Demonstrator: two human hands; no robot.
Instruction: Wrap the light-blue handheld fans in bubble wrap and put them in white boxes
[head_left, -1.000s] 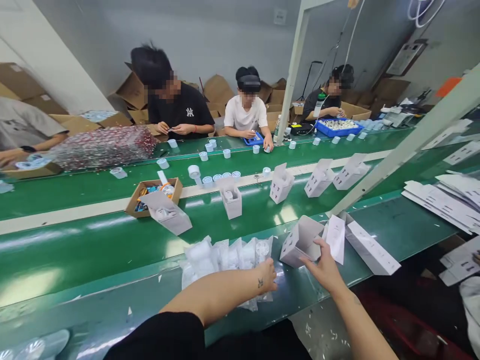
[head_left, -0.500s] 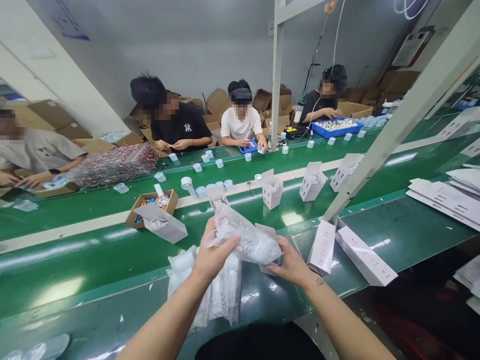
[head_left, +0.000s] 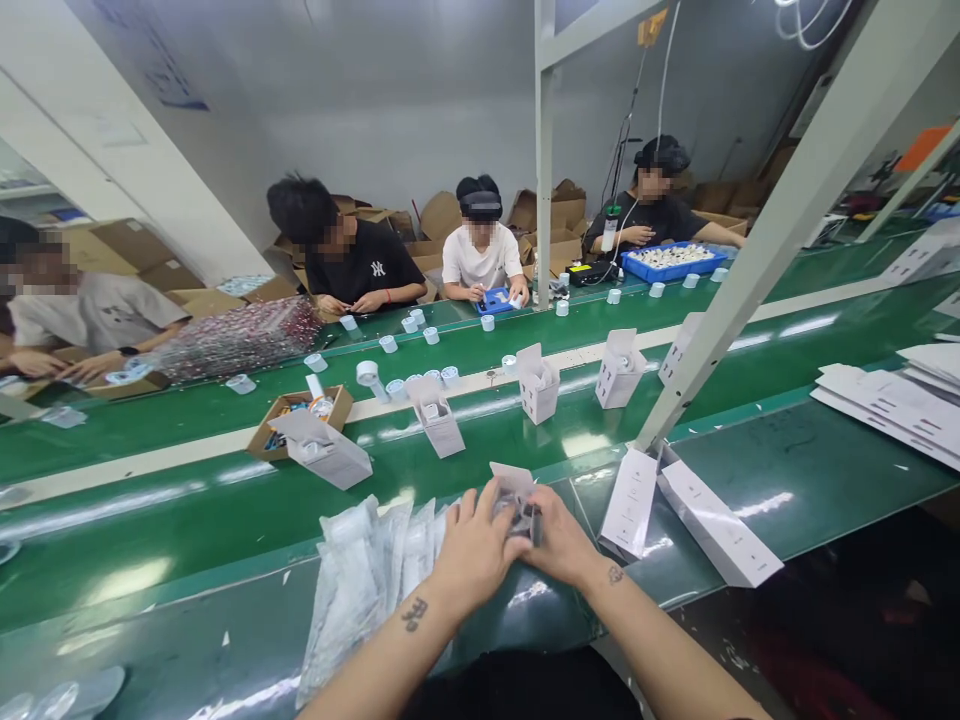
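Note:
Both my hands meet at the near edge of the green belt around a small white carton [head_left: 516, 488] with its flap up. My left hand [head_left: 474, 545] has its fingers curled against the carton's left side. My right hand [head_left: 559, 540] grips the right side, and a clear plastic packet sits crumpled between my fingers at the carton's mouth. A pile of clear plastic packets [head_left: 367, 580] lies just left of my left hand. Two flat white cartons [head_left: 686, 510] lie to the right of my right hand.
Open white cartons [head_left: 538, 385] ride on the green conveyor belt [head_left: 187, 500], with a small brown box of parts [head_left: 300, 420] and several white cups [head_left: 409, 330]. Several people sit working on the far side. A slanted white frame post [head_left: 720, 320] rises at right. Flat carton stacks [head_left: 900, 395] lie far right.
My left hand took a plastic packet from the pile and lifted it. Both hands then came down together and pressed it into the small white carton.

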